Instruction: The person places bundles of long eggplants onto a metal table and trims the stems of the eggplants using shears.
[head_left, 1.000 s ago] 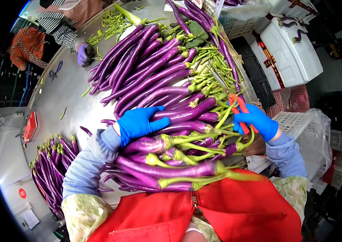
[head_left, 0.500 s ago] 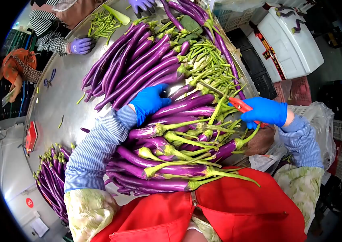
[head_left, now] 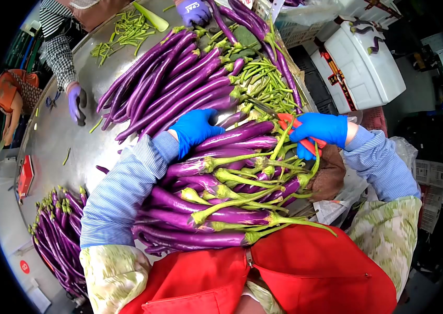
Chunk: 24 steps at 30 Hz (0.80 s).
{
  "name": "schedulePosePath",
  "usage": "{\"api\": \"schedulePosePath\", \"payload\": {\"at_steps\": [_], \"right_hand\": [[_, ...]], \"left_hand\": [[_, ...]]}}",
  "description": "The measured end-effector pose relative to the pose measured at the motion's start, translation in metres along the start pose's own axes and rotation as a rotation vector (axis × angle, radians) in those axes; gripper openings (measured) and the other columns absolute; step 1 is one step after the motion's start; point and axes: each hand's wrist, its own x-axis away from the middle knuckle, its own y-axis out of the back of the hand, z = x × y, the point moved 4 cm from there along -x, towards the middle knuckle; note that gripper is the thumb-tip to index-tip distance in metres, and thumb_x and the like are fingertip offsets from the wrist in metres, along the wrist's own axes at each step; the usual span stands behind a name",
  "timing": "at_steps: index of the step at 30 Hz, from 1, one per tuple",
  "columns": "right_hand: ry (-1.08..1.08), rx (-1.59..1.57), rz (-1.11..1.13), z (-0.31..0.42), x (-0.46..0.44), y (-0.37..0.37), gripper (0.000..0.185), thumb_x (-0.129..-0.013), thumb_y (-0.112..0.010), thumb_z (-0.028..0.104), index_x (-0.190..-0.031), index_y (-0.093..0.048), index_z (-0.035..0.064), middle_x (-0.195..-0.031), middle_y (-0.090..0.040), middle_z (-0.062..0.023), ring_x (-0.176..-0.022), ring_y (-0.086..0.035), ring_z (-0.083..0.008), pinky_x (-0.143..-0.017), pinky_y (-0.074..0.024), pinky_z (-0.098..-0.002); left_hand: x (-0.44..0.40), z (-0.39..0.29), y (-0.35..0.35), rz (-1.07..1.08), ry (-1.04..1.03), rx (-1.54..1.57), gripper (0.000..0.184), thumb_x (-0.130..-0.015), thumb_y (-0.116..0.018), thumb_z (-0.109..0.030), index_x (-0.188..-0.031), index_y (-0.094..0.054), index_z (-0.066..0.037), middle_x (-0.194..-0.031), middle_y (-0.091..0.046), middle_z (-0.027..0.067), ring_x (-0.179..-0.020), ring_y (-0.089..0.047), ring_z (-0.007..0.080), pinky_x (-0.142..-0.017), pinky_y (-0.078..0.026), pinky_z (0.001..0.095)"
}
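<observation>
My left hand (head_left: 194, 132), in a blue glove, is closed around the body of a purple eggplant (head_left: 232, 120), whose stem end points right. Its palm side is hidden. My right hand (head_left: 322, 131), also blue-gloved, grips red-handled scissors (head_left: 288, 121). The dark blades reach left to the green cap end of that eggplant, among cut stems. Below my hands lies a pile of long-stemmed eggplants (head_left: 226, 215). Beyond my left hand, a row of eggplants with short stems (head_left: 174, 97) lies side by side.
Cut green stems (head_left: 268, 81) heap at the table's right edge. Another eggplant bunch (head_left: 60, 225) lies at lower left, near a red box (head_left: 26, 177). Across the metal table (head_left: 54, 141) are a co-worker's purple-gloved hands (head_left: 76, 103). A white foam box (head_left: 368, 68) stands right.
My right hand has shifted slightly left and up, and the scissors' handles look more spread. My left hand stays on the eggplant. The co-worker's gloved hand at left has moved toward me.
</observation>
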Motion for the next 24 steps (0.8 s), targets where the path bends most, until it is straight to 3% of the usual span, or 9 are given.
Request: {"api": "schedulePosePath", "payload": {"at_steps": [12,18,21,22,24], "right_hand": [[-0.113,-0.013,-0.092,0.010,-0.010,-0.011,0.024,-0.084,-0.056,0.016,-0.085,-0.060,-0.0079,-0.067,-0.065,-0.0189,-0.053,-0.065,-0.0253,-0.046,-0.0523,-0.0338],[0.104,0.201,-0.187,0.004,-0.010,-0.009,0.022,-0.084,-0.056,0.017,-0.091,-0.061,-0.0035,-0.062,-0.062,-0.0115,-0.050,-0.061,-0.0186,-0.044,-0.0484,-0.0298],[0.205,0.010,-0.244,-0.003,0.017,-0.005,0.019,-0.084,-0.054,0.017,-0.087,-0.062,-0.0009,-0.061,-0.061,-0.0084,-0.050,-0.059,-0.0155,-0.046,-0.0471,-0.0282],[0.152,0.058,-0.220,0.000,0.031,-0.005,0.019,-0.083,-0.056,0.018,-0.084,-0.060,-0.0007,-0.063,-0.063,-0.0086,-0.053,-0.060,-0.0150,-0.049,-0.0483,-0.0277],[-0.044,0.097,-0.121,-0.012,0.034,0.002,0.021,-0.083,-0.058,0.016,-0.093,-0.057,-0.0015,-0.068,-0.063,-0.0092,-0.058,-0.062,-0.0155,-0.053,-0.0504,-0.0274]], "left_hand": [[-0.004,0.000,-0.002,0.087,0.011,-0.031,0.054,-0.078,-0.067,-0.038,-0.118,-0.057,-0.002,-0.109,-0.063,0.0200,-0.100,-0.061,0.0333,-0.089,-0.046,0.0376],[-0.005,0.001,-0.001,0.121,0.058,0.025,0.055,-0.079,-0.067,-0.037,-0.121,-0.056,-0.002,-0.113,-0.062,0.0194,-0.104,-0.060,0.0310,-0.091,-0.045,0.0364],[-0.004,0.002,-0.002,0.101,0.074,0.086,0.057,-0.079,-0.067,-0.036,-0.122,-0.055,-0.001,-0.115,-0.061,0.0192,-0.106,-0.060,0.0300,-0.093,-0.045,0.0355],[-0.003,0.001,-0.002,0.097,0.061,0.074,0.057,-0.079,-0.067,-0.036,-0.122,-0.055,0.000,-0.114,-0.062,0.0193,-0.106,-0.060,0.0301,-0.093,-0.045,0.0352],[-0.002,-0.001,-0.001,0.110,0.063,0.077,0.057,-0.079,-0.067,-0.035,-0.122,-0.055,-0.001,-0.114,-0.062,0.0191,-0.106,-0.060,0.0299,-0.092,-0.045,0.0351]]}}
